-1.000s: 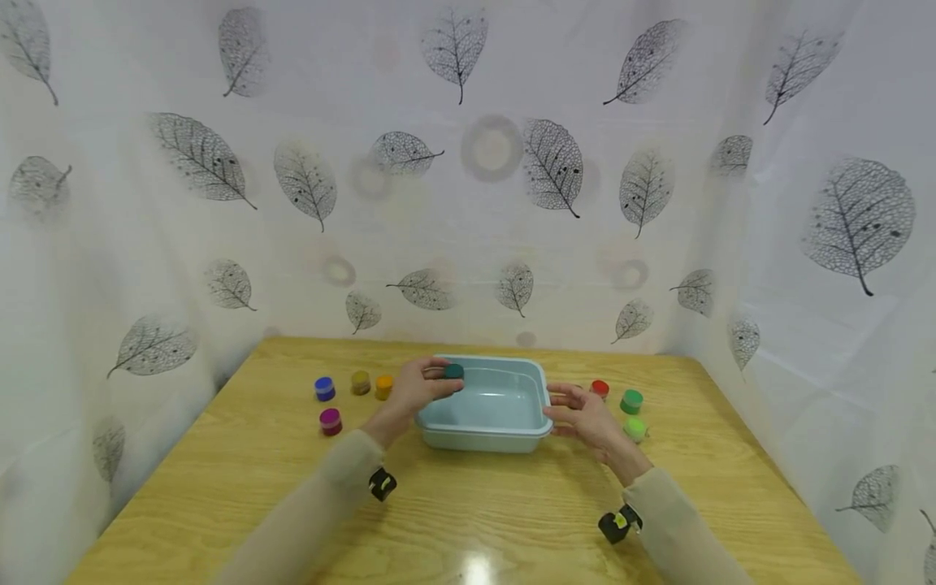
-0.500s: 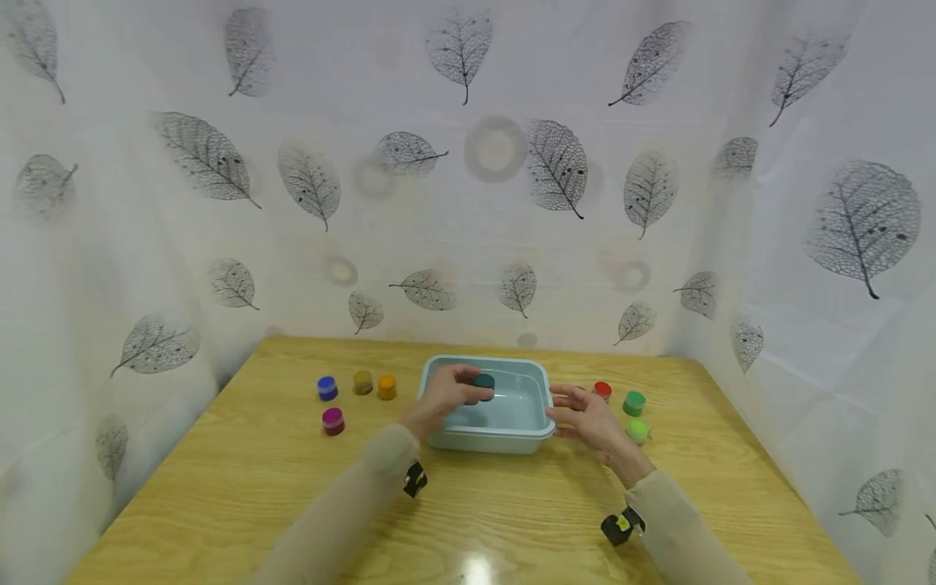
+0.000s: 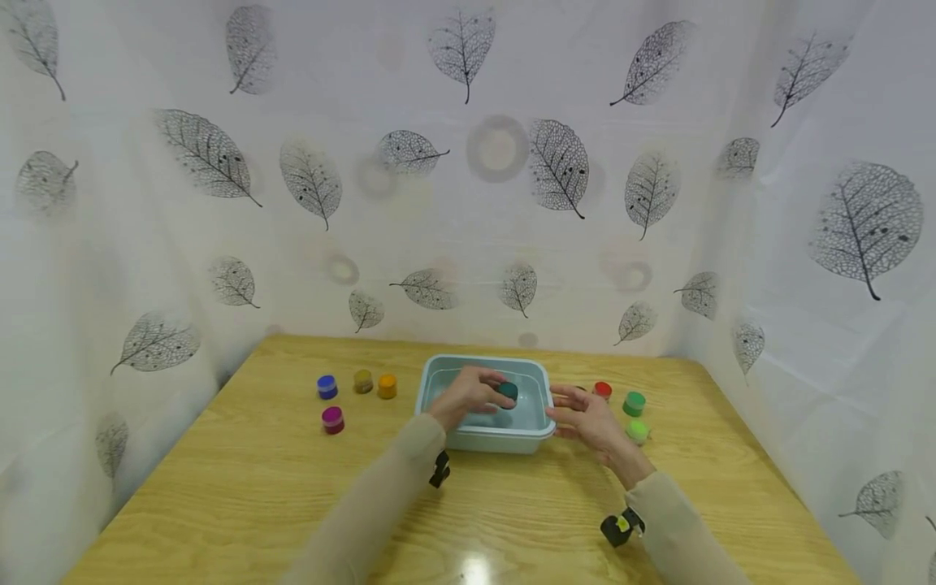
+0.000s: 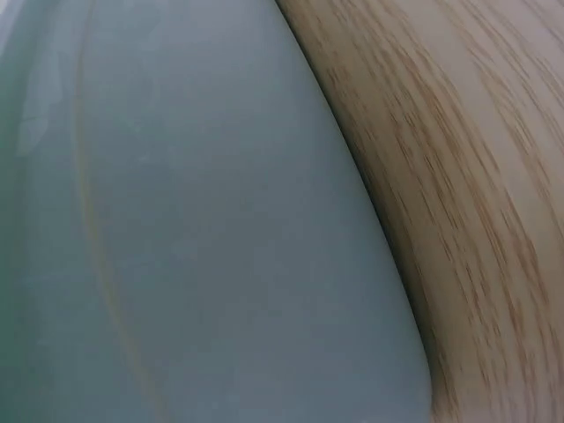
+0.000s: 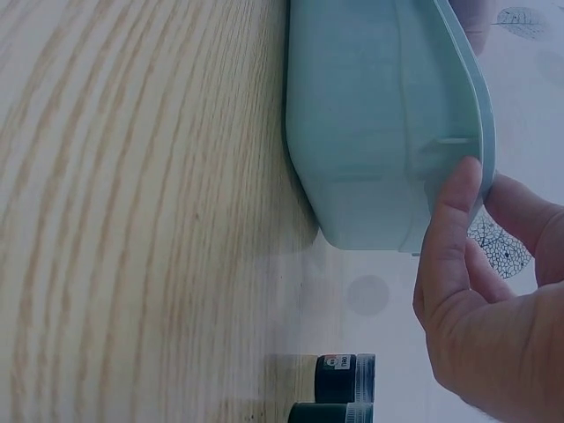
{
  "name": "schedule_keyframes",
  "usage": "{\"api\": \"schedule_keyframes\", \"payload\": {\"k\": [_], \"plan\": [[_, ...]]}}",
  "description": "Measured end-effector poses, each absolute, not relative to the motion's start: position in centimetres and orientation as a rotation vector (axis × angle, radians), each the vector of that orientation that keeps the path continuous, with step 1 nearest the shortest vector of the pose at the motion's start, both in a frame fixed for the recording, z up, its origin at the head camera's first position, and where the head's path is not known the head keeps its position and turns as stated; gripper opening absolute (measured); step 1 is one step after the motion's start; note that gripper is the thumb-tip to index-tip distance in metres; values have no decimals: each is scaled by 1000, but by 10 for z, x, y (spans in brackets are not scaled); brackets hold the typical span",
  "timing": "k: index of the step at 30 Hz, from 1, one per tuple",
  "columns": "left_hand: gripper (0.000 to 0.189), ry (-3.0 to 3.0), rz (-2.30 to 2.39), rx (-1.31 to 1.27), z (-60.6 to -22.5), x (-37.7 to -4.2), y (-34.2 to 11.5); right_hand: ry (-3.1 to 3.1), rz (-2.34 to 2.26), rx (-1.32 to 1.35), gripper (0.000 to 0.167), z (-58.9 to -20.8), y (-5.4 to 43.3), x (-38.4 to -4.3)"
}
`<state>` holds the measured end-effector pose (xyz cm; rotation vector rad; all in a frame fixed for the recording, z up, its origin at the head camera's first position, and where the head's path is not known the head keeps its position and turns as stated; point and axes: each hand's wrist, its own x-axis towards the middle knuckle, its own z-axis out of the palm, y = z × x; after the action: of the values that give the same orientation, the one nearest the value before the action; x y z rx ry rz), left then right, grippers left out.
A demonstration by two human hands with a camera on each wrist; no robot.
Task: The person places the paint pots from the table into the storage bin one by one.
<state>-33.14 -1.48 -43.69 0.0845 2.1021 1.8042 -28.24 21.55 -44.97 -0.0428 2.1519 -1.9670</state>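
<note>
Far left on the wood-grained table (image 3: 219, 487), a blue jar (image 3: 327, 387) is seen upright, with a magenta jar (image 3: 332, 420) placed nearer the person. Further right, an ochre jar (image 3: 363, 381) and an orange jar (image 3: 387, 386) are set side by side.

Next, the left hand (image 3: 471, 392) is extended over the bin (image 3: 493, 442) from its left side. The dark teal jar (image 3: 507, 395) is pinched between thumb and fingers of this hand, within the outline of the opening, right of its middle. Its form is noted as short and cylindrical, the top flat and round, the colour a deep, nearly uniform blue-green; its lower part is partly covered by the fingers. Whether the bin's floor is touched cannot be told.

The bin is seen as pale blue-green, rectangular with rounded corners, glossy inside, and edged by a broad rim. Its smooth outer wall is shown close up in the left wrist view.

At the bin's right end, the rim is touched by the right hand (image 3: 591, 418), its fingers loosely extended and spread. Beyond this hand, a red jar (image 3: 602, 391), a green jar (image 3: 634, 403) and a lime jar (image 3: 637, 431) are grouped near one another.
</note>
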Motion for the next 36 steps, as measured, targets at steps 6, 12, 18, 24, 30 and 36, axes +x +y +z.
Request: {"api": "schedule_keyframes", "payload": {"k": [6,12,18,24,30,36], "plan": [[47,2066,1808,21,-441,-335,-4,2157,-1962,-47,59,-450,214,-282],[46,2149,1745,47,-446,-336,-1,2172,-1943,-53,59,-448,212,-282],[46,2188,1745,80,-444,-339,2,2196,-1941,-45,58,-448,213,-282],[44,2212,1739,22,-441,-341,3,2185,-1947,-22,58,-449,213,-281],[45,2334,1616,-2,-444,-345,6,2173,-1959,-37,58,-448,214,-282],[43,2410,1472,-79,-444,-347,9,2174,-1953,-46,59,-449,214,-283]]}}
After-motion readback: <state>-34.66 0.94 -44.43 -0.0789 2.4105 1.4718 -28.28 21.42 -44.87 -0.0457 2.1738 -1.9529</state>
